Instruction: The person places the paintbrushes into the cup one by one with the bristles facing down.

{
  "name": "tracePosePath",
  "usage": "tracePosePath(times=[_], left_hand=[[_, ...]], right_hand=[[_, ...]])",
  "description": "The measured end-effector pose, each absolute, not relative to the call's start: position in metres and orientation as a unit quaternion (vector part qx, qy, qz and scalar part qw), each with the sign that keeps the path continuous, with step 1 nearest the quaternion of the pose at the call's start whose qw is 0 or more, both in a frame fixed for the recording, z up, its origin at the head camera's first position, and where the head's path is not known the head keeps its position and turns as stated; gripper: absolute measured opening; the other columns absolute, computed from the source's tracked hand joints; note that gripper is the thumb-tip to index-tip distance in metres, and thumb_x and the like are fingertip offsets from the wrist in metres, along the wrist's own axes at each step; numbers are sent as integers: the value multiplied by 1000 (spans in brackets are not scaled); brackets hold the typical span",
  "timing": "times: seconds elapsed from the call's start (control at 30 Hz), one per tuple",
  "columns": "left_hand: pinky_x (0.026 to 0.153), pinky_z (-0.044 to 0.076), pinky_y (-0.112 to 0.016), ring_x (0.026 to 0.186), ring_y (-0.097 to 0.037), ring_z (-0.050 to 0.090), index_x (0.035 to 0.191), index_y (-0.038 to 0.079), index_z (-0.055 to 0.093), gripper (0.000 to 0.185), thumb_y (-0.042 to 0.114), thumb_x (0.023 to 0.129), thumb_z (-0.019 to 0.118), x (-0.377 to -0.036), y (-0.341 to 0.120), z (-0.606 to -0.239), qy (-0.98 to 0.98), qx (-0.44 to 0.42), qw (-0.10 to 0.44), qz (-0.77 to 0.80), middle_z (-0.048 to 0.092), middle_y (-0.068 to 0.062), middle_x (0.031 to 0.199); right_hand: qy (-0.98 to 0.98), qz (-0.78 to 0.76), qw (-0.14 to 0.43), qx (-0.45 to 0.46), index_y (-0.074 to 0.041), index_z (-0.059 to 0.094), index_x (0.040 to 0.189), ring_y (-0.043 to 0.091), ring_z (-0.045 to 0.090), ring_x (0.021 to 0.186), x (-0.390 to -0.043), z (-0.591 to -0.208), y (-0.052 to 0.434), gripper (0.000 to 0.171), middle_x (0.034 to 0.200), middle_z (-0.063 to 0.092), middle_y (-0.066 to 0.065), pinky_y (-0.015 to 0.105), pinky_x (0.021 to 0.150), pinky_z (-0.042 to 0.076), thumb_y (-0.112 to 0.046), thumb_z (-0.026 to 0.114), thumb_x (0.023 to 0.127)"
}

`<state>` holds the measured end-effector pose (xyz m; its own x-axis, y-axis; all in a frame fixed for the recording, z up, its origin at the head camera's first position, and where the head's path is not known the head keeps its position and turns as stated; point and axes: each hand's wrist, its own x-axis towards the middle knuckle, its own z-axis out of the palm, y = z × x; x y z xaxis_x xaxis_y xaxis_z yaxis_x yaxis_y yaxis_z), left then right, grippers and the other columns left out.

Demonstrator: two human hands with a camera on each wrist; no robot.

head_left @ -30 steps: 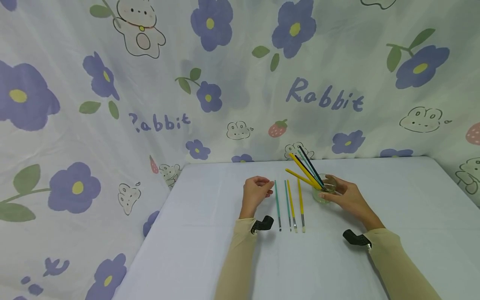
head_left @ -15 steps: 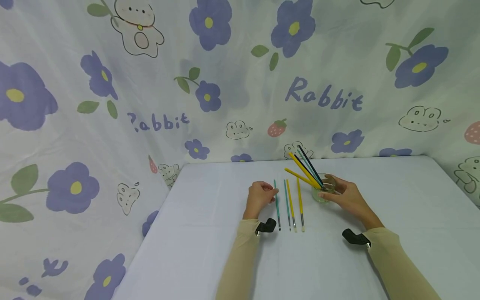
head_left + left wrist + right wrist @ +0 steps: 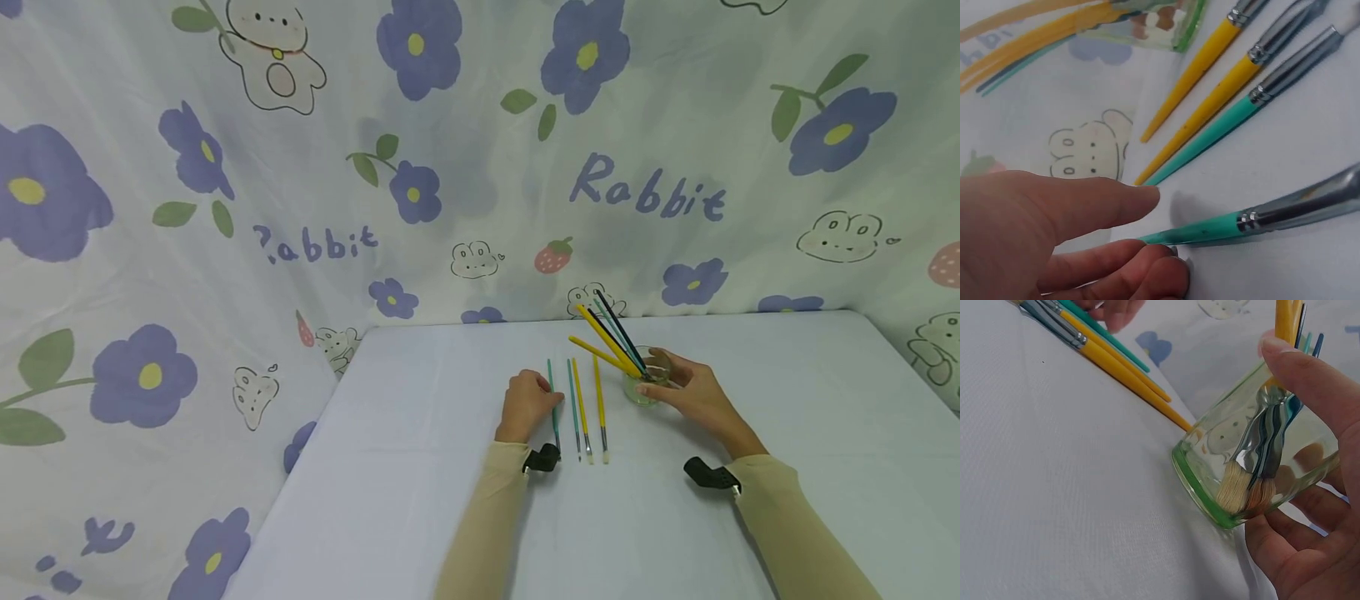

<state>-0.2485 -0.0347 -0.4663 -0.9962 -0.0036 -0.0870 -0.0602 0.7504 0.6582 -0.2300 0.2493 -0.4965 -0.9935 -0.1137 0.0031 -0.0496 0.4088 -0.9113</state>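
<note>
My left hand [image 3: 527, 407] is at the leftmost of the paintbrushes on the table, a teal-handled paintbrush [image 3: 1210, 228]. In the left wrist view the thumb stands apart from the curved fingers, and the end of that handle lies between them, right at the fingertips. My right hand [image 3: 697, 400] grips a clear glass jar [image 3: 1207, 462] from its right side, thumb in front. Several paintbrushes [image 3: 1263, 440] with yellow, teal and dark handles stand bristles down in the jar, leaning left.
Between the left hand and the jar lie another teal paintbrush [image 3: 575, 412] and two yellow paintbrushes, side by side with bristles toward me. A white cloth covers the table [image 3: 397, 500]. Behind it hangs a curtain [image 3: 480, 200] printed with flowers and rabbits.
My left hand has moved right and a little toward me, onto the leftmost teal paintbrush. The right hand and the jar have kept their place.
</note>
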Motion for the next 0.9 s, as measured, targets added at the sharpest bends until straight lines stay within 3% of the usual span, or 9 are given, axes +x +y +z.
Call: tracePosePath(times=[0.27, 0.5, 0.77, 0.9], left_hand=[[63, 53, -28, 73, -18, 62, 87, 5, 69, 17, 16, 86, 81, -245, -35, -465, 950, -14, 35, 310, 71, -8, 87], [52, 51, -29, 63, -19, 65, 79, 3, 72, 18, 19, 86, 79, -245, -36, -463, 963, -14, 34, 268, 75, -11, 83], [48, 39, -28, 58, -17, 51, 79, 4, 64, 30, 26, 84, 83, -246, -38, -462, 973, -19, 30, 227, 58, -4, 70], [47, 40, -26, 56, -16, 51, 76, 4, 67, 29, 26, 84, 83, -248, -45, -463, 966, -24, 54, 254, 59, -3, 67]], right_hand=[[838, -542, 28, -52, -14, 34, 162, 44, 44, 148, -228, -494, 249, 88, 157, 52, 16, 62, 118, 41, -46, 77, 92], [839, -541, 33, -48, -15, 34, 162, 43, 43, 149, -230, -496, 250, 89, 157, 51, 15, 62, 119, 41, -46, 77, 92], [839, -541, 36, -44, -15, 33, 162, 44, 42, 149, -230, -496, 251, 90, 157, 51, 16, 62, 119, 40, -48, 77, 91], [839, -541, 37, -43, -15, 34, 162, 45, 41, 150, -231, -496, 252, 90, 157, 51, 16, 65, 120, 37, -48, 77, 91]])
